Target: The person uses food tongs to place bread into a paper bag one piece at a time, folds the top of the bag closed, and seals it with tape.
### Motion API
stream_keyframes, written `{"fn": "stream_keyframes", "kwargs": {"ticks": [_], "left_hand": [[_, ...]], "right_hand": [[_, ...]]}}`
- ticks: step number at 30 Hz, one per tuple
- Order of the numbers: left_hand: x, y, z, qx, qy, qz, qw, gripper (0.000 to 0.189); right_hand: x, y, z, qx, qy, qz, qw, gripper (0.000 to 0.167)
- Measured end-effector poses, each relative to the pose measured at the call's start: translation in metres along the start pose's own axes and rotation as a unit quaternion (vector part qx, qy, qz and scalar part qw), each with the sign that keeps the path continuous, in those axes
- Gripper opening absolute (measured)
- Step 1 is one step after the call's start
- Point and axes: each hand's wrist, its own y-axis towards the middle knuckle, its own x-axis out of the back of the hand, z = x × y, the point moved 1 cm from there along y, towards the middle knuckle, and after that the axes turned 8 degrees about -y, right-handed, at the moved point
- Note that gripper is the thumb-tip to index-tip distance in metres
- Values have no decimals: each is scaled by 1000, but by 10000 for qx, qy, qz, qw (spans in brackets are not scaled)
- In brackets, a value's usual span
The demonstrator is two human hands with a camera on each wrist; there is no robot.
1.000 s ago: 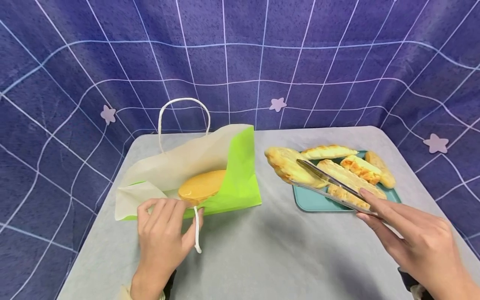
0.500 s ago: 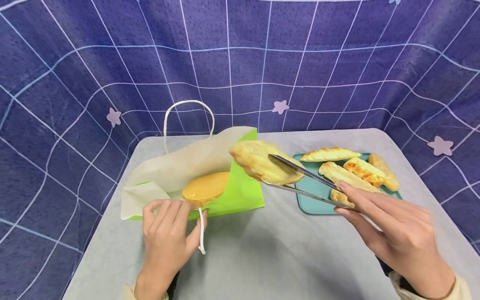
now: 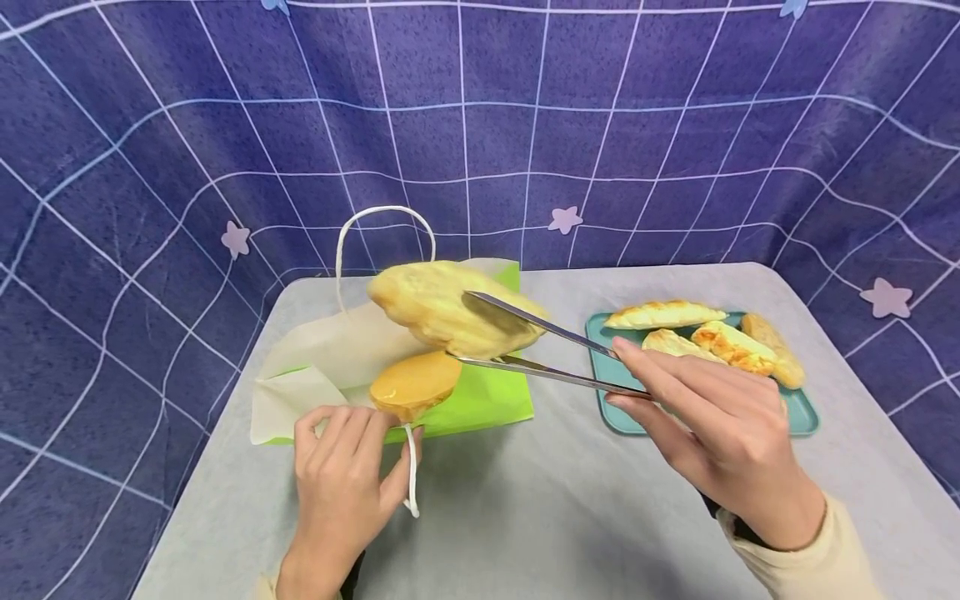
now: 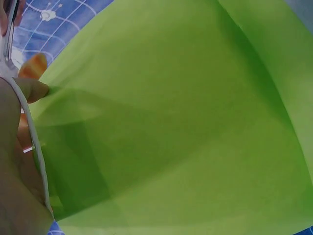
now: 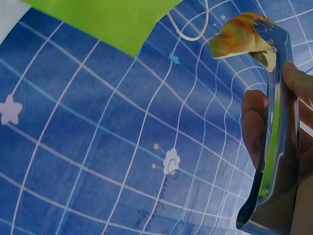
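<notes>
Now, here's the bread (image 3: 442, 304), up off the table (image 3: 517, 525) in the grip of the metal tongs (image 3: 577, 379), and the head view has it in front of the paper bag (image 3: 491, 400), hiding part of the bag's far side. Its long axis runs left to right, tipping down a little to the right; one rounded end points left, the other points back toward the tray (image 3: 626, 423).

The right hand (image 3: 712, 425) has the tongs pinched between thumb and fingers, their two arms parted by the bread's width. Over on the left, the left hand (image 3: 341, 467) pinches the bag's near rim, with a white cord (image 3: 413, 479) hanging by the thumb. A yellow bun (image 3: 416, 383) sits at the bag's mouth, just beyond those fingers, and a white handle (image 3: 386, 208) arches up at the far side.

Toward the table's right edge, the tray carries a long loaf (image 3: 663, 314) along its far edge, a browned roll (image 3: 735, 348) and a slim loaf (image 3: 772, 350) by its right edge.

Meanwhile, the right wrist view gives the toothed tip of the tongs and a browned side of the bread; from the head it looks pale. And the left wrist view is mostly the bag's green outer wall.
</notes>
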Motion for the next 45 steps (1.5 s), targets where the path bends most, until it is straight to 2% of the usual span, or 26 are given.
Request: {"fn": "stream_keyframes", "kwargs": {"ticks": [6, 16, 25, 30, 37, 45], "left_hand": [[1, 0, 0, -14, -79, -39, 10000, 27], [-2, -2, -3, -64, -32, 74, 9999, 28], [-4, -3, -5, -37, 46, 116, 9999, 27], [-3, -4, -4, -22, 67, 71, 9999, 29], [-2, -4, -3, 18, 78, 41, 10000, 29], [-1, -2, 0, -25, 32, 48, 10000, 29]], "right_hand": [[-18, 8, 5, 94, 32, -150, 9998, 31], [-39, 17, 6, 109, -122, 501, 9986, 32], [-54, 12, 0, 23, -58, 1112, 9938, 36], [-61, 9, 1, -3, -58, 1296, 9915, 39], [-55, 8, -5, -148, -233, 1215, 9922, 44], [-39, -9, -12, -419, -549, 1010, 9925, 46]]}}
